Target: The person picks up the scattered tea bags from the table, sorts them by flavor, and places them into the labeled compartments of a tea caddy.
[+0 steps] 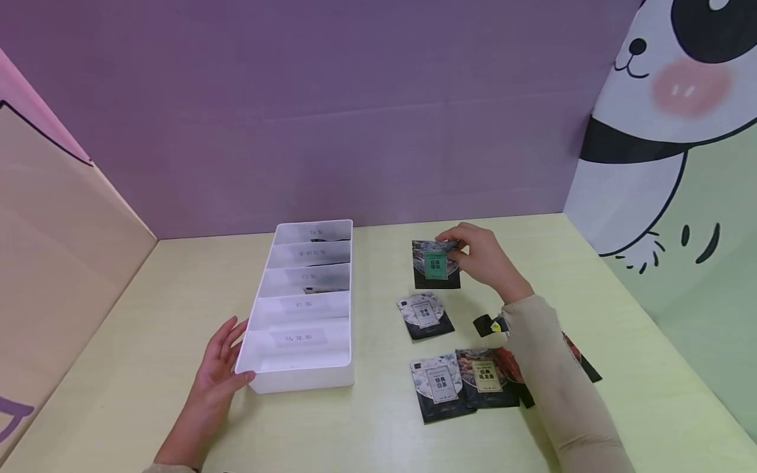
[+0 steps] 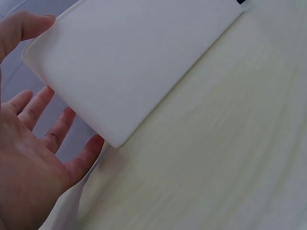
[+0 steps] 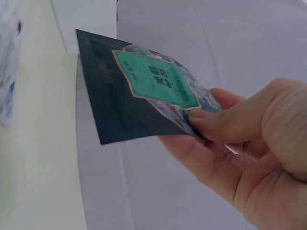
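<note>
My right hand [image 1: 476, 253] pinches a tea sachet [image 1: 435, 265] by its upper right corner, thumb on the front. In the right wrist view the dark sachet [image 3: 139, 91] shows a green label and hangs tilted from the fingers. At the near left corner of a white divided box [image 1: 304, 381], my left hand [image 1: 221, 368] has its fingers spread along the side and its thumb at the front. The left wrist view shows the fingertips [image 2: 69, 115] right at the box's edge. Labelled compartments run front to back; sachet edges [image 1: 325, 290] show in some rear ones.
A white-labelled sachet [image 1: 426, 315] lies below the held one. Nearer sit another white-labelled sachet [image 1: 441, 386], a yellow-labelled sachet [image 1: 487, 377] and red ones [image 1: 510, 365], partly under the right sleeve [image 1: 562, 387]. A small black item [image 1: 485, 325] lies beside the sleeve. A purple backdrop [image 1: 367, 131] stands behind.
</note>
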